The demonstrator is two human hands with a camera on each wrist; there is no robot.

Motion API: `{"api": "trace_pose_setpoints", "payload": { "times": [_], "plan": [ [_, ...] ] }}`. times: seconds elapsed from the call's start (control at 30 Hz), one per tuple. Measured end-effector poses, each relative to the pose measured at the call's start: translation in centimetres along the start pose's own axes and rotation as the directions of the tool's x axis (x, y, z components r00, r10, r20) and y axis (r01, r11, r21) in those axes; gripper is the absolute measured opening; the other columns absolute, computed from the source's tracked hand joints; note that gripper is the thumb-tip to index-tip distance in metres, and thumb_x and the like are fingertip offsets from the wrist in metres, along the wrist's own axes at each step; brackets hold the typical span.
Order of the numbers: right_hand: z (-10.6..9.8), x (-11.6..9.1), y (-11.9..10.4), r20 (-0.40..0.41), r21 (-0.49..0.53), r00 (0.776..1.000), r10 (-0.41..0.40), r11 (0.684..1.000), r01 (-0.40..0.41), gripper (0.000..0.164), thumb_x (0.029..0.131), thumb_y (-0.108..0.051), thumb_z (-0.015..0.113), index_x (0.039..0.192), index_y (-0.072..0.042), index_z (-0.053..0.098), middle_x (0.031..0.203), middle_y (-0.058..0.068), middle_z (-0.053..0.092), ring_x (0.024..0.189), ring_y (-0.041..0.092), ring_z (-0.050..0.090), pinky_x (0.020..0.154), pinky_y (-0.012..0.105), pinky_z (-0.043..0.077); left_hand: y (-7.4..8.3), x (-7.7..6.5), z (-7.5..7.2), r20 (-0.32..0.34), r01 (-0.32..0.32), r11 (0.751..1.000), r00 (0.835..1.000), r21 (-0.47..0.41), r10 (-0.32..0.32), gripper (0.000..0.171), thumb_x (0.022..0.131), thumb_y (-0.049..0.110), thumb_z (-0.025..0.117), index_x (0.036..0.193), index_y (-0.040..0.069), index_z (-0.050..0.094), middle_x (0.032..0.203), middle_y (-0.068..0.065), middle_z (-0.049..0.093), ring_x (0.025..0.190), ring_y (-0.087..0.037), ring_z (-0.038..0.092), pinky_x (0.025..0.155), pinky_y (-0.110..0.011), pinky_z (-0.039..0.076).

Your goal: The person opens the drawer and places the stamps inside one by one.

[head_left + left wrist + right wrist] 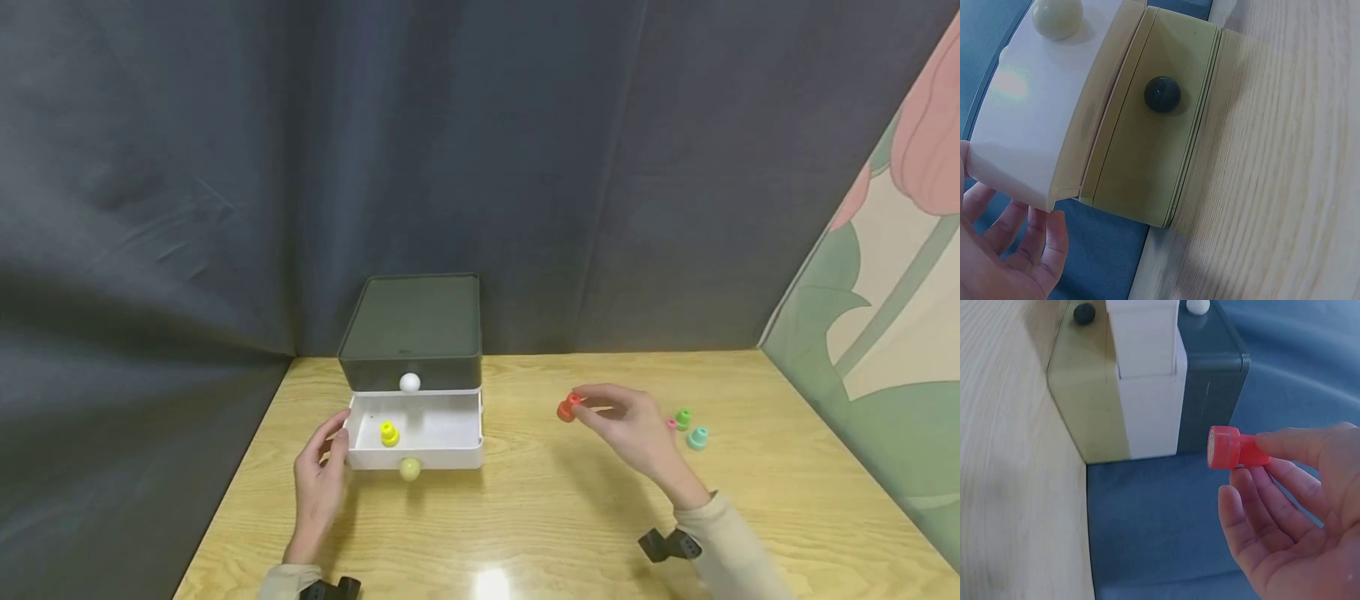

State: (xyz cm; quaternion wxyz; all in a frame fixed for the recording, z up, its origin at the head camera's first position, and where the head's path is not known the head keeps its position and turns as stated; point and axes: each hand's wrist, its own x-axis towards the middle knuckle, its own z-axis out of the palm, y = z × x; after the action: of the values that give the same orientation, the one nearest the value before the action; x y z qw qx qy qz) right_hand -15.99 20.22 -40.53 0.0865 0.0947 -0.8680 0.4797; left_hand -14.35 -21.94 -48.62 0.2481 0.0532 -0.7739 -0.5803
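In the head view my right hand (pixel 626 425) pinches a red toy stamp (pixel 567 408) by its narrow end, above the table. The right wrist view shows the red stamp (pixel 1225 448) between thumb and fingers, its flat round face turned left. My left hand (pixel 322 471) grips the left side of the white drawer (pixel 450 458), thumb and fingers at its corner. That drawer is pulled out of the three-tier drawer box (pixel 420 317), and a yellow stamp (pixel 389 434) stands inside it. In the left wrist view, fingers (pixel 1054 247) touch the drawer's lower corner.
To the right, near my right wrist, are a green stamp (pixel 683 418), a teal stamp (pixel 698 438) and a pink stamp (pixel 672 425) partly hidden by the hand. Below the white drawer is a shut green drawer (pixel 1141 144). A dark curtain (pixel 525 167) hangs behind the wooden table (pixel 540 533).
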Motion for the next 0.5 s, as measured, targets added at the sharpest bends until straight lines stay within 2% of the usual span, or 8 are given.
{"api": "trace_pose_setpoints", "payload": {
  "times": [0.13, 0.5],
  "plan": [
    [0.8, 0.0, -1.0, 0.012, 0.032, 1.000, -0.015, 0.999, 0.015, 0.028, 0.095, -0.020, 0.082, 0.120, -0.008, 0.079, 0.112, 0.011, 0.081, 0.094, 0.019, 0.080, 0.080, 0.024, 0.061, 0.0, -0.1, 0.0, 0.004, 0.009, 1.000, 1.000, 0.005, -0.009, 0.031, 0.110, 0.012, 0.056, 0.136, 0.008, 0.072, 0.134, -0.012, 0.070, 0.090, 0.000, 0.061, 0.069, -0.016, 0.049],
    [2.2, 0.5, -3.2, 0.064, 0.047, 0.997, -0.054, 0.998, 0.051, 0.027, 0.094, -0.019, 0.083, 0.119, -0.009, 0.081, 0.114, 0.010, 0.082, 0.096, 0.026, 0.080, 0.080, 0.024, 0.061, 0.0, 0.0, -0.1, 0.005, 0.007, 1.000, 1.000, 0.003, -0.007, 0.031, 0.111, 0.014, 0.056, 0.137, 0.007, 0.071, 0.135, -0.014, 0.071, 0.092, -0.001, 0.060, 0.070, -0.016, 0.049]
  ]
}}
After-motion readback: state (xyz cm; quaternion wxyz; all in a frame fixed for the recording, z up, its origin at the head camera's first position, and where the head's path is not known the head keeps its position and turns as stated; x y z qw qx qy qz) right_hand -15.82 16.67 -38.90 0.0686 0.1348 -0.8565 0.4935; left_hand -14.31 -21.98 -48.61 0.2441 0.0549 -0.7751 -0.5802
